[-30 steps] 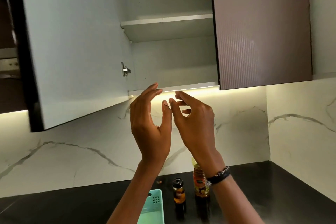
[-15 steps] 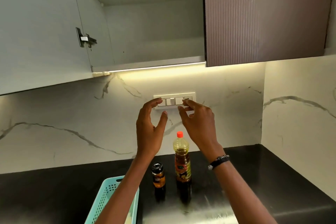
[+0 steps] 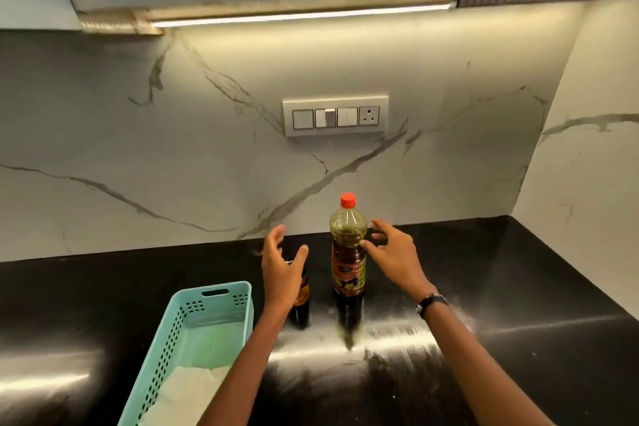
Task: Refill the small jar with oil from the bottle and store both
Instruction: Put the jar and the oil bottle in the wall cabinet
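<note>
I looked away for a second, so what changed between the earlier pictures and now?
Both hands came down from the open cupboard to the counter. The left hand now hangs open by the small jar, the right hand open beside the oil bottle; neither grips anything yet. The view tilted down too. Jar, bottle and basket stayed put.

A glossy black table [image 3: 518, 287] runs along the marble wall into a corner at right. On it stand an oil bottle [image 3: 348, 249] with a red cap and, just left of it, a small dark jar [image 3: 301, 290], partly hidden. Further left lies a turquoise basket [image 3: 173, 332] holding a white cloth [image 3: 183, 398].
</note>
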### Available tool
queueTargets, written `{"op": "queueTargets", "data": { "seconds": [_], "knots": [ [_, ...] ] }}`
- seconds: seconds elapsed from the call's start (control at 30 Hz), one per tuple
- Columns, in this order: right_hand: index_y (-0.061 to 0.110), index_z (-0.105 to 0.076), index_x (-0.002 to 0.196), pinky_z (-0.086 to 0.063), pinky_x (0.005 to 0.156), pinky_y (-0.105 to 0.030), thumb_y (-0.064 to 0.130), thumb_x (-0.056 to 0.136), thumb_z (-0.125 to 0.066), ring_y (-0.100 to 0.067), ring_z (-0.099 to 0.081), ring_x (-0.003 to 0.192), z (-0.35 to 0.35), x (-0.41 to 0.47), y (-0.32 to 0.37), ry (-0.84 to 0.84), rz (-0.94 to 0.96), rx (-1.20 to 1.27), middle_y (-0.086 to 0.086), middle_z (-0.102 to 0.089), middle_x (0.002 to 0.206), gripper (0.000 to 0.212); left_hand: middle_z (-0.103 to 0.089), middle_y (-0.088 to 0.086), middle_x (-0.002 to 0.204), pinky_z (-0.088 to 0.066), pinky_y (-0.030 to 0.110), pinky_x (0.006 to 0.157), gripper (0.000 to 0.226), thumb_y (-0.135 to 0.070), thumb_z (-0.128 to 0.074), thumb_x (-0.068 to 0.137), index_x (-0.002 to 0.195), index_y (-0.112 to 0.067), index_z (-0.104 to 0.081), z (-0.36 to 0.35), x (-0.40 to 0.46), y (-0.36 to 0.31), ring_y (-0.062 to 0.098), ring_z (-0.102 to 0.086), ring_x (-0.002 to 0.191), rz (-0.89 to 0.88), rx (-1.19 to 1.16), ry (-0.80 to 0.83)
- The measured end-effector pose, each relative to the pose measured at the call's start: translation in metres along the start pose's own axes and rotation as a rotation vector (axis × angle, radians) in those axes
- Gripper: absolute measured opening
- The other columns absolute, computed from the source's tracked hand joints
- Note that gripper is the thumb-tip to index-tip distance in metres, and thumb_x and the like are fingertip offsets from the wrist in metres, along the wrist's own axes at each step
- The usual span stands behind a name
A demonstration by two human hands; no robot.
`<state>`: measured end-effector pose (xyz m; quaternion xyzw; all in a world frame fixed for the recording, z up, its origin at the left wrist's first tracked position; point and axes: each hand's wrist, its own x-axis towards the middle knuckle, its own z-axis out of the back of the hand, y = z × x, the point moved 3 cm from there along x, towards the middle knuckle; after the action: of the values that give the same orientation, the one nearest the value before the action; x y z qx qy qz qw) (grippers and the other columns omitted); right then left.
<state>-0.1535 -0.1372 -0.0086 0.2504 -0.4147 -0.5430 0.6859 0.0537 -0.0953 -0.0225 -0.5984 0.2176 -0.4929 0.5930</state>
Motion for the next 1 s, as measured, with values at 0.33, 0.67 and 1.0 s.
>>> {"op": "queueTargets", "data": {
  "seconds": [0.33, 0.67, 1.0],
  "knots": [
    [0.028, -0.039, 0.131, -0.042, 0.099, -0.018, 0.031, 0.065, -0.086, 0.009, -0.048, 0.117, -0.087, 0.007, -0.096, 0.153, -0.272, 0.216, 0.008, -0.052, 0.130, 0.081, -0.031, 0.010, 0.149, -0.029, 0.040, 0.112, 0.098, -0.025, -0.083, 0.068, 0.145, -0.011, -0.024, -0.028, -0.011, 0.152, 0.025, -0.033, 0.137, 0.464, 0.085, -0.011],
    [0.031, -0.028, 0.135, -0.041, 0.089, -0.011, 0.031, 0.056, -0.090, 0.006, -0.050, 0.112, -0.126, 0.022, -0.111, -0.002, -0.267, 0.328, 0.010, -0.050, 0.128, 0.100, -0.057, 0.004, 0.123, -0.041, 0.028, 0.093, 0.084, -0.018, -0.088, 0.060, 0.130, -0.014, -0.042, -0.048, 0.007, 0.176, 0.016, -0.055, 0.109, 0.434, 0.050, -0.116],
    [0.027, -0.038, 0.130, -0.051, 0.094, -0.038, 0.033, 0.055, -0.088, -0.006, -0.060, 0.109, -0.134, 0.023, -0.118, -0.130, -0.252, 0.286, 0.007, -0.060, 0.120, 0.090, -0.064, -0.002, 0.100, -0.041, 0.013, 0.077, 0.051, -0.016, -0.084, 0.066, 0.109, -0.013, -0.056, -0.054, 0.008, 0.173, 0.011, -0.061, 0.092, 0.396, 0.065, -0.165]
  ]
}}
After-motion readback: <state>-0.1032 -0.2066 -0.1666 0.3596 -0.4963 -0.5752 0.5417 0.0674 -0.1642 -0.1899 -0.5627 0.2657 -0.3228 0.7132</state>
